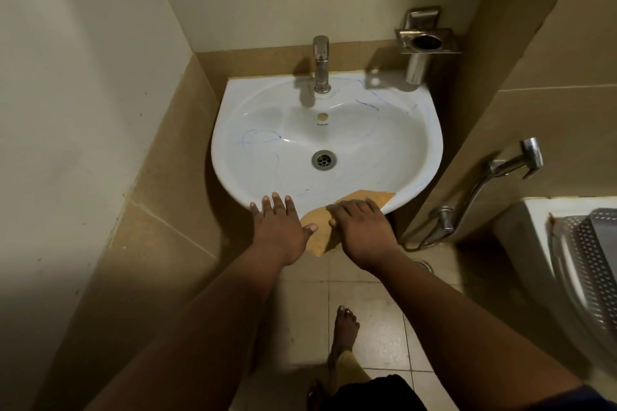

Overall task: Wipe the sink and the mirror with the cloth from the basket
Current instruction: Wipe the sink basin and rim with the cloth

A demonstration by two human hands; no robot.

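Cloth (364,198) drapes sink (417,157) front rim under right hand (362,227)

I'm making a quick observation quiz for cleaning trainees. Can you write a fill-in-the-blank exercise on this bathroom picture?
1. The right hand presses an orange ____ onto the front rim of the sink.
2. The scribbled marks inside the basin are ____ in colour.
3. The left hand rests with straight fingers on the sink's front ____.
4. The tap stands at the ____ of the sink, above the drain.

Missing words: cloth; blue; rim; back
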